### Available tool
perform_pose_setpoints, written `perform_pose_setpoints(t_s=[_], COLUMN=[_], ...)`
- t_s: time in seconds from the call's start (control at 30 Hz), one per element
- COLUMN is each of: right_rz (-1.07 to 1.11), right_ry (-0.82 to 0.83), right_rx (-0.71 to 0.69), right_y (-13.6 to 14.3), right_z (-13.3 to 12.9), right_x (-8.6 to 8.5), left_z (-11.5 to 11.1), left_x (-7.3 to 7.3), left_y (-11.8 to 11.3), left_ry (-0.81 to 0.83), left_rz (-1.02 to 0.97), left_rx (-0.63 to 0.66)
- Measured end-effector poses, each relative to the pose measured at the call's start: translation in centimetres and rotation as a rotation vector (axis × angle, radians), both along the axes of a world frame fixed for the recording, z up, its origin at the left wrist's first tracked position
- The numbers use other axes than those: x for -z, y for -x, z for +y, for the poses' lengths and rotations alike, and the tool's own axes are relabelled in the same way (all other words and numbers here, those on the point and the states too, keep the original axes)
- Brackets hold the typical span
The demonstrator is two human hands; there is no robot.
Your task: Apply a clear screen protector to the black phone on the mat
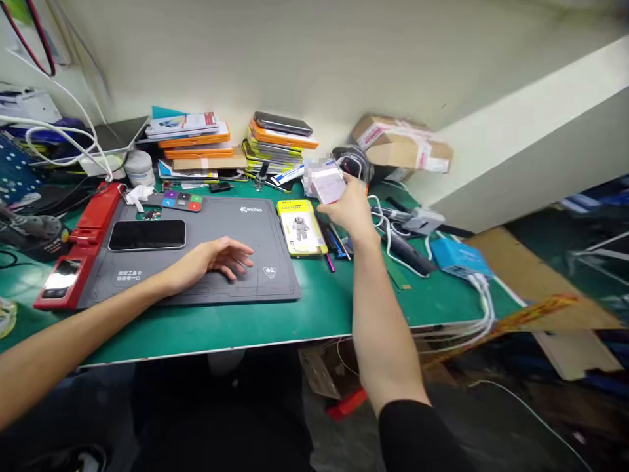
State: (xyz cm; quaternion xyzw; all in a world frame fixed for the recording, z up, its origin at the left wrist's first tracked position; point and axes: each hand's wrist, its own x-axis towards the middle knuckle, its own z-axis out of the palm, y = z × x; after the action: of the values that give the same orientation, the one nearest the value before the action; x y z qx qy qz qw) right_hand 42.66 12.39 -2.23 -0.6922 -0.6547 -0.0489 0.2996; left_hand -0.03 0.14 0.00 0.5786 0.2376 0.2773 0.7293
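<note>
My right hand (351, 206) reaches across the bench and grips a phone (330, 183) with a bright, pale screen; part of it is blurred out. Palm turned inward, my left hand (219, 257) rests on a grey work mat (246, 285) with its fingers loosely apart and nothing in them. Left of that hand, a second phone (147, 235) lies flat on the mat, its screen dark. A yellow box (301, 228) with an astronaut picture sits between the mat and my right hand.
Stacks of orange and yellow boxes (196, 141) line the wall. A cardboard box (407, 144) stands at the back right. A red clamp-like tool (88, 236) borders the mat. Pens, cables and a blue charging hub (459, 257) occupy the right side.
</note>
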Motion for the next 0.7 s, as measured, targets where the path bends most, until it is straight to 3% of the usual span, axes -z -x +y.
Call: perform_pose_setpoints(t_s=[0.3,0.7], right_rz=[0.097,0.214], right_ry=[0.183,0.213], right_rx=[0.181,0.11], right_y=[-0.7,-1.5], right_z=[0.3,0.4], right_x=[1.4,1.0], left_z=[-0.2,-0.3], left_x=[-0.5,-1.1], left_y=[0.1,0.2], left_ry=[-0.062,-0.075], left_rz=[0.03,0.063], left_rx=[-0.008,-0.027])
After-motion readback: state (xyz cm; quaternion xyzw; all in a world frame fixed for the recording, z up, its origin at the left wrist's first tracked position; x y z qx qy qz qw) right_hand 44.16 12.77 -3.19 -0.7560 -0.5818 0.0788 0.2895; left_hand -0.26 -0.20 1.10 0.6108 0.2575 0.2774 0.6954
